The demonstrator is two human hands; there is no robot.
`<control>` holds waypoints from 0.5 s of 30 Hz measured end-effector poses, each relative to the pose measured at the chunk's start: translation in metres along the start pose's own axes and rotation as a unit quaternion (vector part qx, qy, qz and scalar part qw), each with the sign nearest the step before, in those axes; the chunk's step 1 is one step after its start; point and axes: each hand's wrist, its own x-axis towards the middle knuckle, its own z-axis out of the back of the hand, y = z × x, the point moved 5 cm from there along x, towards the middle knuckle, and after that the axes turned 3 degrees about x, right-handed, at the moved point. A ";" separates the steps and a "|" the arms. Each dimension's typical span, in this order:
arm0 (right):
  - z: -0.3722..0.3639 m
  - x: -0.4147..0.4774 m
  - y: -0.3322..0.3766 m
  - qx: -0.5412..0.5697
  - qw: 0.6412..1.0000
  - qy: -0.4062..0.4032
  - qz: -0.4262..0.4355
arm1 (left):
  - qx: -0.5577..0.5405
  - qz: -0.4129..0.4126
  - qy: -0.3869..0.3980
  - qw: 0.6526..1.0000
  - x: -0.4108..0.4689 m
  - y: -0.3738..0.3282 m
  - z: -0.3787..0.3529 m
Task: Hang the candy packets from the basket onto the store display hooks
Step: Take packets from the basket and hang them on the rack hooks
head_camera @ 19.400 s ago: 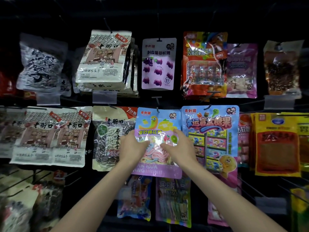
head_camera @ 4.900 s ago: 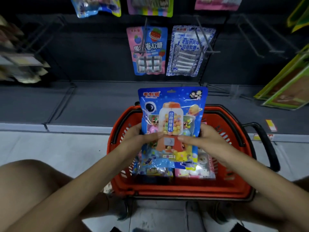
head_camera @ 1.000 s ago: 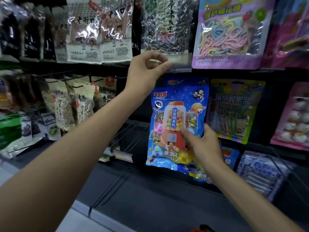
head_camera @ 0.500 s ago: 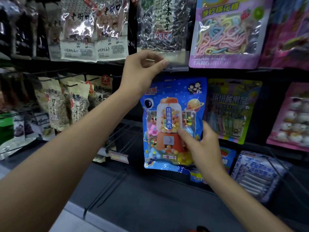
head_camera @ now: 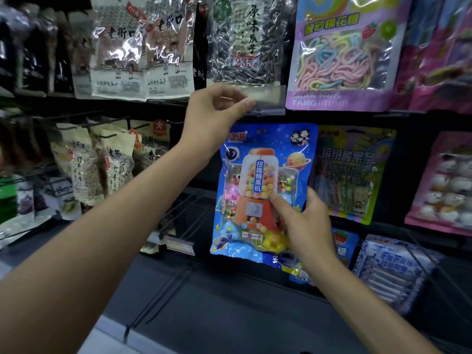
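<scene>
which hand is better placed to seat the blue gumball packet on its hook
Right, probably: the right hand grips the blue gumball packet, while the left hand pinches the clear price tag above it.

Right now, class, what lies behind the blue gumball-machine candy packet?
A second packet peeks out below the blue gumball-machine candy packet, beside the right hand. The rest is covered; the left hand, pinching the clear tag holder, hides what it hangs on.

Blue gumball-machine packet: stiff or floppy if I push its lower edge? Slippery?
Probably floppy: the blue gumball-machine packet looks like thin film bulging over loose candy balls. Likely bottom-heavy, so it should swing rather than hold shape. Its glossy front looks slippery; the right hand pinches it.
</scene>
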 end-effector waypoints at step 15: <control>0.002 0.067 -0.039 -0.021 0.998 -0.057 -0.006 | -0.038 -0.031 -0.023 0.999 -0.004 0.005 -0.003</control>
